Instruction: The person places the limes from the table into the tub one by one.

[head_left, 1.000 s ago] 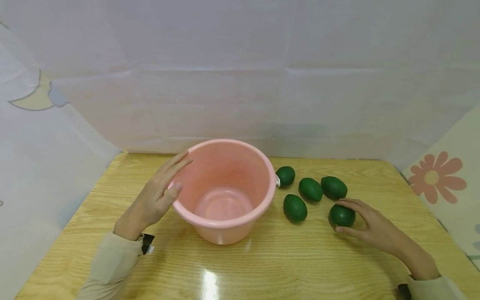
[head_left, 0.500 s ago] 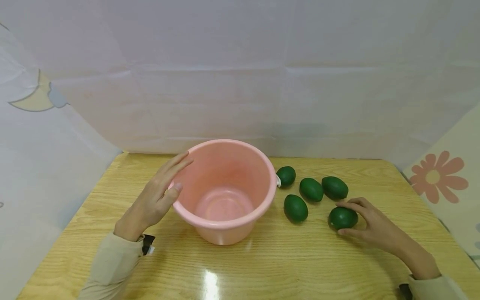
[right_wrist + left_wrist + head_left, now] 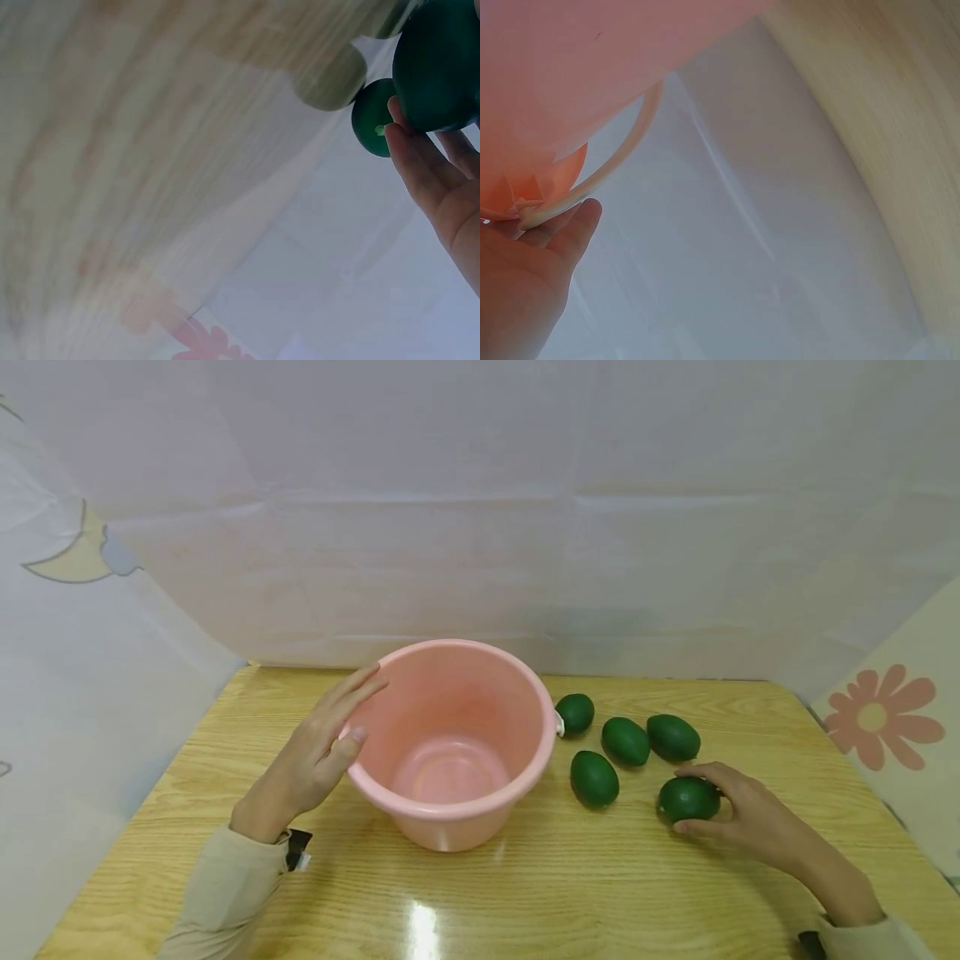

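A pink plastic bucket point(image 3: 450, 810) stands at the middle of the table, its inside bare. At its left rim, my left hand point(image 3: 307, 760) holds on, with the thumb over the edge and the fingers along it. In the left wrist view the fingers point(image 3: 574, 232) lie beside the base of the pale bucket handle point(image 3: 622, 154). To the right, my right hand point(image 3: 750, 814) grips a dark green avocado point(image 3: 688, 799) between thumb and fingers. The right wrist view shows this avocado point(image 3: 439, 67) large against the fingertips point(image 3: 397, 135).
Between the bucket and the right hand lie several other avocados; the nearest to the bucket's front is a single avocado point(image 3: 595, 779). One avocado point(image 3: 576, 714) sits by the bucket's right lug. Pale cloth point(image 3: 480, 568) hangs behind the wooden table point(image 3: 600, 893).
The avocado in my right hand has turned so its long side faces the front. My right hand has shifted slightly; the left hand and bucket have stayed in place.
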A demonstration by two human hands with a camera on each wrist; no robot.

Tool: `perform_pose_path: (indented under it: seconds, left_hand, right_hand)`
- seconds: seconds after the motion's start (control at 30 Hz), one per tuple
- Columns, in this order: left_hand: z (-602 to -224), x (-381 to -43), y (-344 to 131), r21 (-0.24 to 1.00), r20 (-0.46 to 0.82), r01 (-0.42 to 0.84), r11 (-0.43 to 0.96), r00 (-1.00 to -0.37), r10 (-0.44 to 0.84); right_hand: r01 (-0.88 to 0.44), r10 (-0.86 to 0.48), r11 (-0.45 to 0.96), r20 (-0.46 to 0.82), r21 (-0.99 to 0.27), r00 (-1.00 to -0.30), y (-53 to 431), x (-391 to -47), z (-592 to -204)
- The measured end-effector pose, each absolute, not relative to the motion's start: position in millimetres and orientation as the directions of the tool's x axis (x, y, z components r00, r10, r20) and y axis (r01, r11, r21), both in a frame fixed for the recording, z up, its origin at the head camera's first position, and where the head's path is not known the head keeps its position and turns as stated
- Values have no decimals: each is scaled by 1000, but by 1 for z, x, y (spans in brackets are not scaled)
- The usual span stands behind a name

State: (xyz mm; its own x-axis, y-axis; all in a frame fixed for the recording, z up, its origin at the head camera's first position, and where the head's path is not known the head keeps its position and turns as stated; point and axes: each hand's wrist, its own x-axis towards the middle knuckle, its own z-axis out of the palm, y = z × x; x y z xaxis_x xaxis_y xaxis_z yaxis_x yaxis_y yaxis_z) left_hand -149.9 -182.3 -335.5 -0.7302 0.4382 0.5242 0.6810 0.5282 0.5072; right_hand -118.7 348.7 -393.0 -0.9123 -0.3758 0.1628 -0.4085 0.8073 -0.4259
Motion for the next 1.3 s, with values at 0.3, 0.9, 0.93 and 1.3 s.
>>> perform_pose_path:
  seconds: [0.3, 0.9, 0.93, 1.3]
  left_hand:
    - [-336, -150, -182, 503, 521, 679, 535, -732, 440]
    - [-336, -149, -183, 508, 514, 673, 538, -738, 438]
    - [-336, -149, -183, 507, 514, 672, 539, -738, 438]
    - [-335, -149, -184, 518, 499, 659, 545, -750, 434]
  right_hand:
    - [-384, -347, 817, 165, -431, -923, 340, -115, -384]
    - [-457, -338, 809, 343, -370, -876, 312, -110, -366]
    - [-467, -342, 805, 357, -365, -869, 310, -109, -365]
    - [-478, -324, 804, 415, -353, -850, 284, -105, -343]
